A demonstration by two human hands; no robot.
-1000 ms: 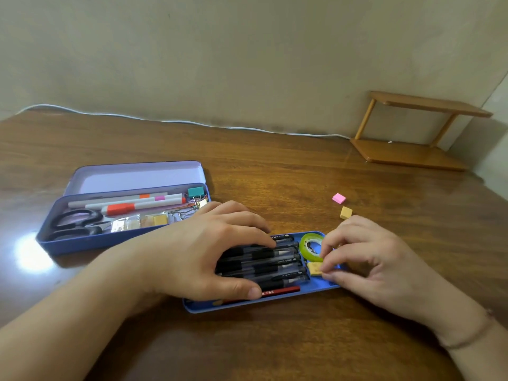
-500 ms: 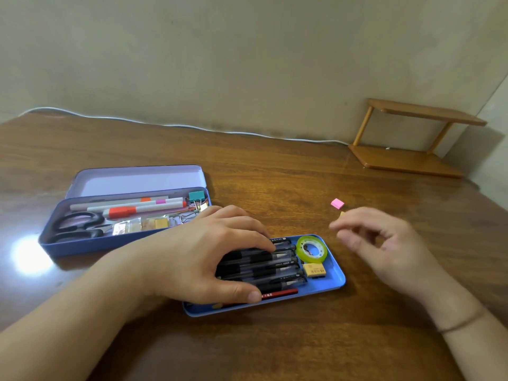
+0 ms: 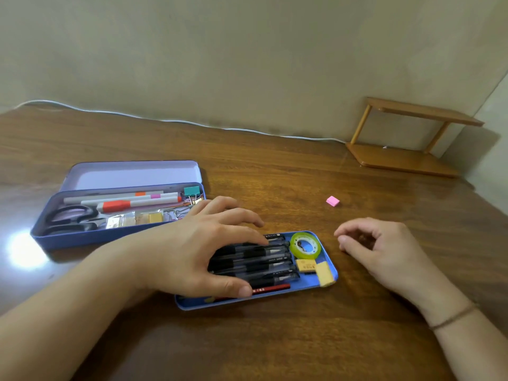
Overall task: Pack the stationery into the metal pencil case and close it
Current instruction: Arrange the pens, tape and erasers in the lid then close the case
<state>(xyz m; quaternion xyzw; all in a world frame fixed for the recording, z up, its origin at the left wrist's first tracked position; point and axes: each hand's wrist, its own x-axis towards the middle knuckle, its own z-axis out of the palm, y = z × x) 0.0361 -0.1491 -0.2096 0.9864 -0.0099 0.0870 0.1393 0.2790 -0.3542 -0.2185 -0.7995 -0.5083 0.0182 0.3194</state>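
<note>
pens (image 3: 264,259) printed, lettering too blurred

The tray (image 3: 328,259) (pens (image 3: 261,259) inside) lies right of the open case (image 3: 82,237).

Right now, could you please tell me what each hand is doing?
Left hand: open, fingers spread, pressing flat on the black pens in the blue tray.
Right hand: loosely curled, holding nothing.
</note>
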